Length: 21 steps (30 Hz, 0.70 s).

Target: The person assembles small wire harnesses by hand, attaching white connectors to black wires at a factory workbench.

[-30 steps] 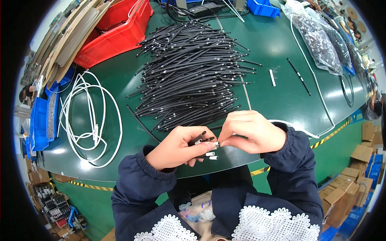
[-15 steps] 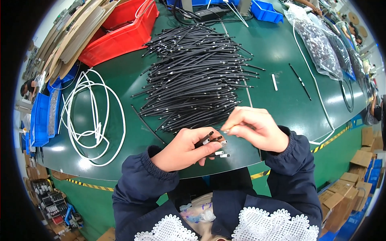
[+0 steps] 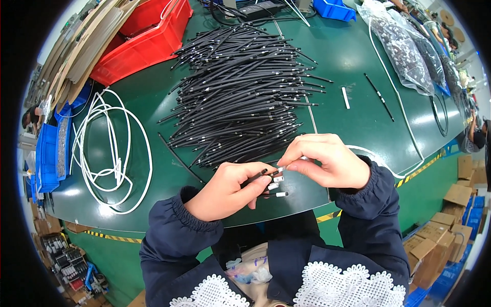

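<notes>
Several thin black tubes with white sleeves near their ends (image 3: pixel 276 186) are gripped in a bunch by my left hand (image 3: pixel 225 193), its thumb pressed over them. At the tips of that bunch, my right hand (image 3: pixel 330 162) pinches a small white sleeve (image 3: pixel 281 169) between thumb and forefinger, at the end of one tube. How far the sleeve sits over that tube is too small to tell. Just beyond my hands lies a wide pile of similar black tubes (image 3: pixel 238 97), many carrying white bands. One loose black tube (image 3: pixel 180 158) lies beside the pile's left edge.
A coil of white tubing (image 3: pixel 146 138) lies at left, near blue bins (image 3: pixel 46 153). Behind it stands a red bin (image 3: pixel 138 53). To the right are a short white piece (image 3: pixel 346 97), a single black tube (image 3: pixel 379 97) and clear bags of parts (image 3: pixel 396 46).
My right hand's pinched fingers have come in to the tube ends held by my left hand. The white sleeve now meets a tube's tip. The whole view has shifted slightly.
</notes>
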Each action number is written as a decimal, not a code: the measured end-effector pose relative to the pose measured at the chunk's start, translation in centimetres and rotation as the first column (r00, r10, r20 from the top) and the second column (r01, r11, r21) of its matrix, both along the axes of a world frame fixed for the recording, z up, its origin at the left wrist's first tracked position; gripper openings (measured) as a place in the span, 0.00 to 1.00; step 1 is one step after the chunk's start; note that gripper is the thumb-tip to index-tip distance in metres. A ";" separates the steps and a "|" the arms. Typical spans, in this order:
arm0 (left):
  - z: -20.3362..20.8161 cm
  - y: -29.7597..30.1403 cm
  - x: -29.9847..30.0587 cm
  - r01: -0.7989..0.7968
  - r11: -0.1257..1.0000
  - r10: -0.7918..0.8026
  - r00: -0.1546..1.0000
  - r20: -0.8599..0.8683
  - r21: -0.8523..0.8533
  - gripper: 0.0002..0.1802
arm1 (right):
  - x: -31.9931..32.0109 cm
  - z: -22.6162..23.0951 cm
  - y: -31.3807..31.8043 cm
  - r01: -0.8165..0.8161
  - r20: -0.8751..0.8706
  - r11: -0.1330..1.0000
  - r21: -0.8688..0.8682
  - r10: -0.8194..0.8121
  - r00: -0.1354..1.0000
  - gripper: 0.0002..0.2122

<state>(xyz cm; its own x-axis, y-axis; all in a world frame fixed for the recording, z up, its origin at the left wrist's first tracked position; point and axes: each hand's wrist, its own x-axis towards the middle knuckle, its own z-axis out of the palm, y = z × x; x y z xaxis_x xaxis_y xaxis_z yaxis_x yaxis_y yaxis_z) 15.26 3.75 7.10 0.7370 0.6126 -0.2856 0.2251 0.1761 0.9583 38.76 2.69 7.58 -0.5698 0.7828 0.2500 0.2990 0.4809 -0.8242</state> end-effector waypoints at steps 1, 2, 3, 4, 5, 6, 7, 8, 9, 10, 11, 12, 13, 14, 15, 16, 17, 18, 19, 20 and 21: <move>0.0 0.0 -0.1 -0.001 1.000 0.001 1.000 -0.001 0.000 0.13 | 0.0 0.0 0.0 0.000 -0.008 1.000 -0.003 0.000 1.000 0.05; -0.1 0.0 -0.1 0.004 1.000 -0.004 1.000 -0.008 0.009 0.13 | -0.1 -0.1 0.0 0.000 -0.017 1.000 -0.006 0.000 1.000 0.05; -0.2 -0.1 -0.1 0.009 1.000 -0.009 1.000 -0.014 0.017 0.13 | -0.1 -0.2 0.0 0.000 -0.016 1.000 -0.006 -0.001 1.000 0.05; -0.3 0.0 -0.1 0.010 1.000 -0.010 1.000 -0.013 0.017 0.13 | -0.1 -0.3 0.1 -0.021 -0.020 1.000 0.015 0.021 1.000 0.05; -0.4 0.0 -0.2 0.023 0.999 -0.022 1.000 -0.014 0.042 0.13 | -0.1 -0.3 0.1 -0.042 -0.024 0.998 0.036 0.043 0.999 0.05; -0.4 0.0 -0.2 0.036 0.997 -0.035 0.999 -0.016 0.068 0.13 | -0.1 -0.4 0.1 -0.041 -0.023 0.998 0.036 0.042 0.999 0.05; -0.4 0.0 -0.1 0.037 0.997 -0.036 0.999 -0.015 0.068 0.13 | -0.1 -0.4 0.1 -0.053 0.009 0.996 0.067 0.052 0.999 0.06; -0.4 0.0 0.0 0.037 0.996 -0.034 0.999 -0.038 0.081 0.12 | -0.1 -0.3 0.0 -0.065 0.041 0.993 0.097 0.062 0.997 0.08; -0.4 0.0 0.0 0.036 0.995 -0.030 0.998 -0.063 0.093 0.12 | -0.2 -0.4 0.0 -0.068 0.039 0.993 0.097 0.064 0.997 0.08; -0.4 0.0 -0.1 0.033 0.995 -0.027 0.998 -0.065 0.092 0.12 | -0.2 -0.4 0.0 -0.069 0.074 0.990 0.122 0.060 0.995 0.08; -0.4 -0.1 -0.1 0.026 0.993 -0.016 0.996 -0.092 0.112 0.11 | -0.3 -0.4 0.0 -0.072 0.108 0.987 0.146 0.056 0.993 0.08; -0.4 0.0 0.0 0.025 0.991 -0.010 0.993 -0.114 0.133 0.11 | -0.4 -0.5 -0.1 -0.069 0.111 0.987 0.146 0.053 0.992 0.08; -0.5 0.0 0.1 0.028 0.991 -0.013 0.994 -0.112 0.133 0.11 | -0.6 -0.9 -0.2 -0.065 0.117 0.983 0.170 0.046 0.992 0.07; -0.5 -0.1 0.2 0.018 0.990 -0.001 0.993 -0.120 0.140 0.11 | -0.7 -1.1 -0.2 -0.062 0.122 0.979 0.194 0.039 0.992 0.05; -0.4 -0.2 0.2 0.004 0.989 0.015 0.991 -0.132 0.148 0.12 | -0.8 -1.2 -0.2 -0.063 0.122 0.979 0.195 0.039 0.992 0.05; -0.4 -0.2 0.2 0.003 0.989 0.016 0.991 -0.132 0.149 0.12 | -0.9 -1.3 -0.1 -0.052 0.116 0.983 0.176 0.032 0.993 0.06; -0.3 -0.1 0.2 -0.017 0.992 0.032 0.992 -0.122 0.125 0.11 | -1.0 -1.3 -0.1 -0.041 0.110 0.987 0.158 0.024 0.994 0.06; -0.4 -0.1 0.2 -0.037 0.994 0.048 0.993 -0.110 0.100 0.11 | -0.9 -1.5 -0.1 -0.024 0.064 0.991 0.130 0.015 0.998 0.07; -0.3 0.0 0.2 -0.037 0.994 0.048 0.993 -0.109 0.101 0.11 | -0.9 -1.5 0.0 -0.024 0.065 0.991 0.131 0.016 0.998 0.07; -0.3 0.1 0.2 -0.036 0.997 0.044 0.993 -0.109 0.070 0.11 | -0.9 -1.4 0.0 -0.022 0.062 0.996 0.092 0.016 0.998 0.07; -0.3 0.2 0.2 -0.035 0.999 0.040 0.993 -0.109 0.040 0.10 | -0.9 -1.3 0.0 -0.020 0.058 0.998 0.054 0.016 0.998 0.07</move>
